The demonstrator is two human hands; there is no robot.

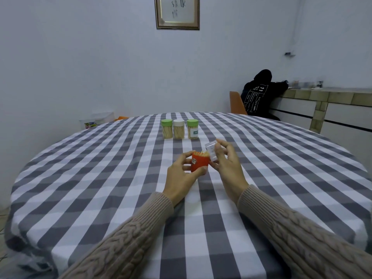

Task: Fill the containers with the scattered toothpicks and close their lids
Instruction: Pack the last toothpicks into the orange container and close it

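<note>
left hand [182, 175] gripping orange container [199, 163] packed with toothpicks [202, 153], just above mid-counter [100, 178], right hand [225, 164] pinching clear lid [211, 151] beside its rim, three capped jars [179, 129] in a row behind, well apart

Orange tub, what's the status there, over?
Left hand grips orange tub, toothpicks standing in it. Right hand holds clear lid beside it, not yet on. Three jars behind are capped. Nothing in the way.

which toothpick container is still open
The orange container in the left hand; its clear lid is off, in the right hand. The three jars behind are capped.
</note>
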